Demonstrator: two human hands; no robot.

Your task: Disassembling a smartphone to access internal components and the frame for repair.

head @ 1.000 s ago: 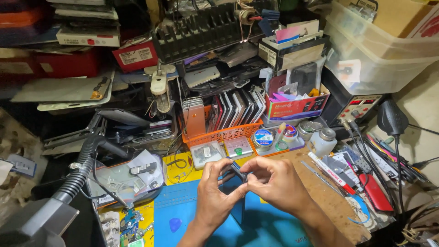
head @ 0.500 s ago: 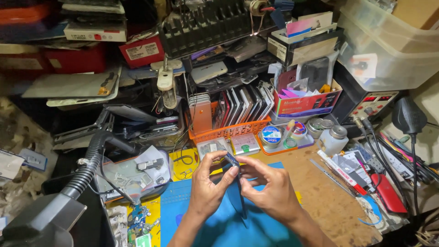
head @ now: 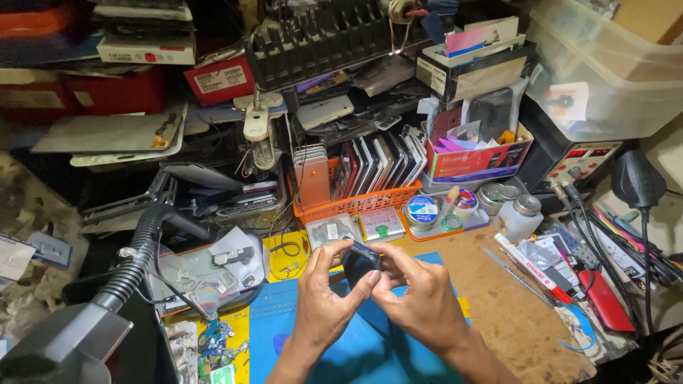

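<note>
Since half a second earlier, both hands had kept the phone (head: 361, 262) pinched between them, tilted a little flatter above the blue mat (head: 299, 313). The left hand (head: 326, 299) gripped its near edge with fingers closed; the right hand (head: 420, 299) clasped the far side. Just behind the mat stood an orange basket (head: 370, 203) of phones. A hose (head: 135, 263) arched left of the mat.

We are at a cramped phone-repair workbench: an orange plastic basket (head: 359, 203) holds phones stood on edge, a blue silicone work mat (head: 356, 352) covers the wooden bench, a grey flexible fume hose (head: 135, 267) leans in, and a black bench power supply with red digits (head: 580, 160) sits at the right.
</note>
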